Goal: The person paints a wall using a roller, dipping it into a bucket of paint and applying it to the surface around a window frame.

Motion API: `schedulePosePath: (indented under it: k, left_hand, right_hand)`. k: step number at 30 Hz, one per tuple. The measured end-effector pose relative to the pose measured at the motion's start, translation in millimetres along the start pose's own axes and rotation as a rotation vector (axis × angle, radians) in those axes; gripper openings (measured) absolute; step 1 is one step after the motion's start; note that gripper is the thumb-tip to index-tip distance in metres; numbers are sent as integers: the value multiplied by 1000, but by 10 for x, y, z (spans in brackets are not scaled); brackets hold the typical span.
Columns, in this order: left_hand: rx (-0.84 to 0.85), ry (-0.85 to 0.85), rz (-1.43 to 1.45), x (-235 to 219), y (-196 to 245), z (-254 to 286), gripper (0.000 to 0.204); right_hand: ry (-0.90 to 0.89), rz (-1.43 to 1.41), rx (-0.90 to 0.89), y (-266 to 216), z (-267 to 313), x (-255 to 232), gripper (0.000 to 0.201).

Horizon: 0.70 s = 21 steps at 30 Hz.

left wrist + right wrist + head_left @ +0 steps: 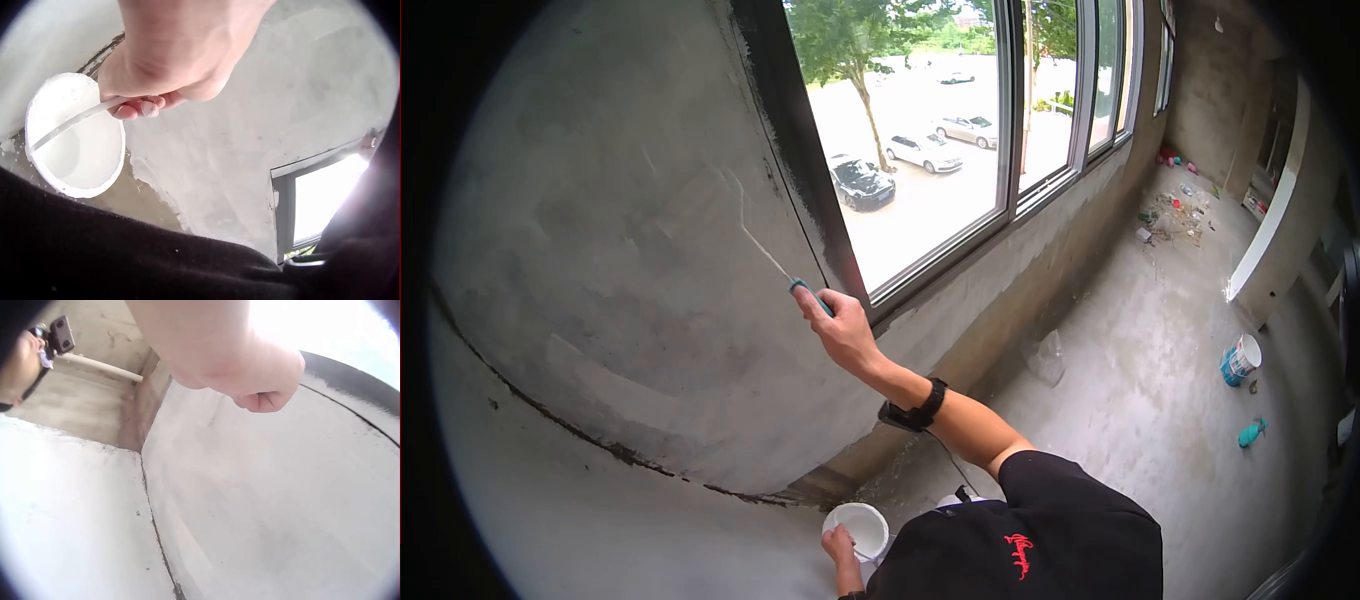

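Up at the grey wall (pixel 600 250), the right hand (pixel 840 325) was curled tight round the teal handle of a thin tool (pixel 785 275), whose pale blade slanted up and left from the fist and lay against the plaster just beside the dark window frame (pixel 800 150). In the right wrist view the fist showed closed, though the tool itself was hidden there. A black strap (pixel 920 408) sat on that forearm, below the hand. Lower down, well apart from the window frame and close to the person's body, the left hand (pixel 169 69) had its fingers (pixel 140 109) hooked round the thin wire handle of a small white bucket (pixel 78 147), which hung beneath it near the foot of the wall. Farther off, right of the window frame, the concrete floor (pixel 1140 400) carried a blue-and-white pail (pixel 1240 360), a small teal item (pixel 1251 432) and scattered litter (pixel 1175 215) toward the far corner.
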<state>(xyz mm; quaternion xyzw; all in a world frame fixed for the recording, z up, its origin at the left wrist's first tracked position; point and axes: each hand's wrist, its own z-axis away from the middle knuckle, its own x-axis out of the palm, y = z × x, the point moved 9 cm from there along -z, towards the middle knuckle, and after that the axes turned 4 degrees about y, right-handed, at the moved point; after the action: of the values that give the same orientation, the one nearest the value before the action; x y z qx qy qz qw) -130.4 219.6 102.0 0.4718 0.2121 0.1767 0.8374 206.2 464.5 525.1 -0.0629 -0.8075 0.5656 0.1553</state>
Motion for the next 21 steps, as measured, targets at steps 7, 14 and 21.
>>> schedulePosePath:
  k: [7, 14, 21]
  left_hand:
    - [43, -4, -6, -58, -7, -10, 20]
    - [26, 17, 3, -94, -73, -126, 20]
    - [33, 124, -30, -206, -93, -20, 18]
  right_hand:
    - [93, 44, -169, -994, -404, 483, 58]
    - [103, 102, -225, -1085, -385, 543, 57]
    - [58, 162, -155, 286, 158, 373, 47]
